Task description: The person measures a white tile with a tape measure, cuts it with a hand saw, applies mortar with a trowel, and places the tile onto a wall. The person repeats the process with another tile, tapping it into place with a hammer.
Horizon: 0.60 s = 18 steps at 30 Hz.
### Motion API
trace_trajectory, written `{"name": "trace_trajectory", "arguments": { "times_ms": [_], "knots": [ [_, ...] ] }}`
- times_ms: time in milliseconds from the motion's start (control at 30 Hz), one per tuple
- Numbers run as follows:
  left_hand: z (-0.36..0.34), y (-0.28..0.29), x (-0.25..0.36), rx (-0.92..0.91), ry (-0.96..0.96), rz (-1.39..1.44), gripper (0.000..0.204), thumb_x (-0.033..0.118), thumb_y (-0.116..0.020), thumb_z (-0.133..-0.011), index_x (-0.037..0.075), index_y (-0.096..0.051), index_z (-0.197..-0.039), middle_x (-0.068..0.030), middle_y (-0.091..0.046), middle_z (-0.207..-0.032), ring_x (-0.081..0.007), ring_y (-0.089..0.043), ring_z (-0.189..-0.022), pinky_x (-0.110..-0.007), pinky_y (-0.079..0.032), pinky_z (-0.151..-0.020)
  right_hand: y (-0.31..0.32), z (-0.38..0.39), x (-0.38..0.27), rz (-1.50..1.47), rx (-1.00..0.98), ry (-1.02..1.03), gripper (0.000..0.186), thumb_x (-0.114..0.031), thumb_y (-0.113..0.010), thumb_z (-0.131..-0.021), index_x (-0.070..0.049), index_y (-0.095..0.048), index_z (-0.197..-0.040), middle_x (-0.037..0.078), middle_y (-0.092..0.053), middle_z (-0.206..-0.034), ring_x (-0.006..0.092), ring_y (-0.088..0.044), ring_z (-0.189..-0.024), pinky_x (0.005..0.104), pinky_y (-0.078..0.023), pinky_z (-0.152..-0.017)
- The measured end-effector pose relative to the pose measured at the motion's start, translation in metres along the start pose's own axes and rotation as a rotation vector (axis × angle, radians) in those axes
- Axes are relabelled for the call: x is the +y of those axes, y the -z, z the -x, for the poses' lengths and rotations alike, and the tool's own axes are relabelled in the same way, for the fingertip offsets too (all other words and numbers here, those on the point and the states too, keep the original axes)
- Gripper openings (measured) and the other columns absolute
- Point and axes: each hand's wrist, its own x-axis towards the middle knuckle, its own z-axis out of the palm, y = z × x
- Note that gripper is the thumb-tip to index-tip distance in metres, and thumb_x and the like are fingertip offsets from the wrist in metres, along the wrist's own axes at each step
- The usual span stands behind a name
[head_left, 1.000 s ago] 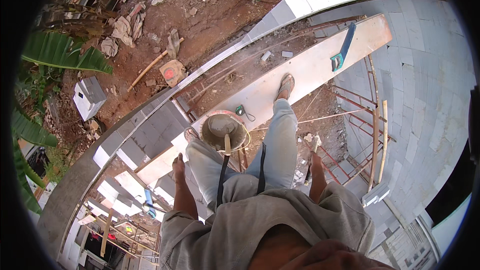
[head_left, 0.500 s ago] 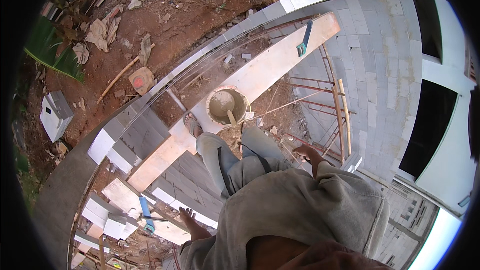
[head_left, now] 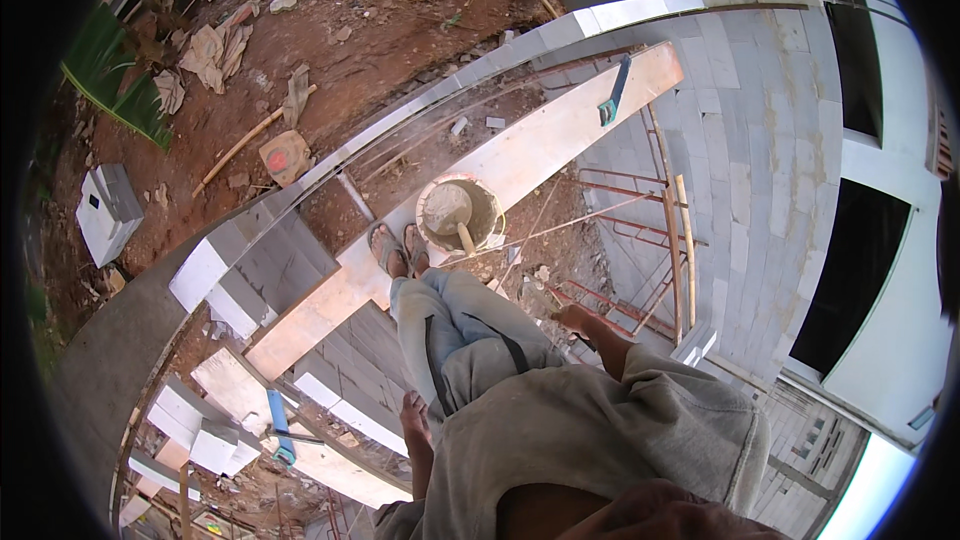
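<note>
My left hand (head_left: 416, 414) hangs beside my left leg, fingers loosely extended with nothing visible in them, above pale wall blocks. On the other side my right hand (head_left: 577, 319) is closed around something; a thin, mortar-coloured piece sticks out past the fingers, its kind unclear. A bucket (head_left: 491, 202) of grey mortar stands on a wooden plank (head_left: 540, 143). Inside it lies a round scoop (head_left: 446, 208) with a pale handle leaning over the rim. Both my sandalled feet (head_left: 398, 248) are on the plank, left of the bucket.
A blue handsaw (head_left: 617, 90) rests at the plank's far end. Another blue saw (head_left: 280, 427) lies on a lower board at left. Rusty scaffold bars (head_left: 668, 202) and a bamboo pole (head_left: 686, 250) stand right. A curved block wall (head_left: 480, 58) runs along the far side.
My right foot has come onto the plank next to the left one. My left hand has swung in closer to my leg, and my right hand has shifted left and slightly down.
</note>
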Motion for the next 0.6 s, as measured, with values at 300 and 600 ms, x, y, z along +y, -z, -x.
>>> {"name": "trace_trajectory", "arguments": {
  "times_ms": [300,600],
  "knots": [
    [0.068,-0.086,0.036,-0.003,0.198,0.004,0.099,0.074,-0.046,-0.085,0.004,-0.026,-0.152,-0.0150,-0.039,-0.150,-0.0293,-0.032,-0.140,-0.043,-0.024,-0.114,0.035,-0.031,-0.032,0.220,-0.164,-0.180,0.058,-0.039,-0.066,-0.086,-0.007,-0.052,-0.132,0.018,-0.057,-0.122,0.0344,-0.059,-0.102,0.0516,-0.055,-0.073],
    [0.056,0.024,0.131,0.506,-0.281,-0.331,0.073,0.057,-0.052,-0.094,-0.005,-0.052,-0.132,-0.0190,-0.070,-0.108,-0.0250,-0.063,-0.107,-0.036,-0.046,-0.095,0.012,-0.096,-0.133,-0.048,-0.030,0.147,0.035,-0.029,-0.061,-0.090,0.001,-0.061,-0.109,0.010,-0.061,-0.070,0.0221,-0.062,-0.066,0.0412,-0.049,-0.058]
  ]
}}
